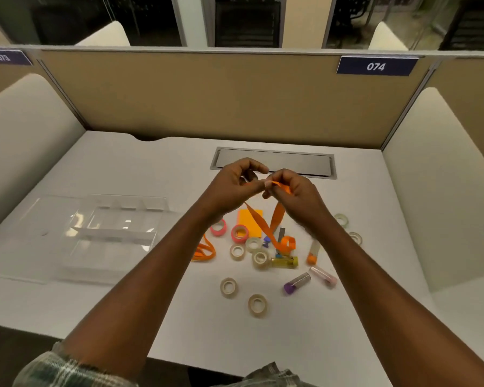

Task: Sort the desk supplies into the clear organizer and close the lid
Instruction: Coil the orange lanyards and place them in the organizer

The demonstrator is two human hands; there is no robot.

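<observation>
Both hands are raised over the middle of the desk, pinching the top of an orange lanyard whose loop hangs down to the pile below. My left hand and my right hand touch at the fingertips. The clear organizer lies open at the left, its lid flat beside it. Under the hands lie an orange sticky-note pad, two pink tape rolls, several clear tape rolls, a second orange lanyard and small capped tubes.
A grey cable hatch is set into the desk behind the hands. Tan partition walls close off the back, white dividers the sides. Two clear tape rolls lie at the right.
</observation>
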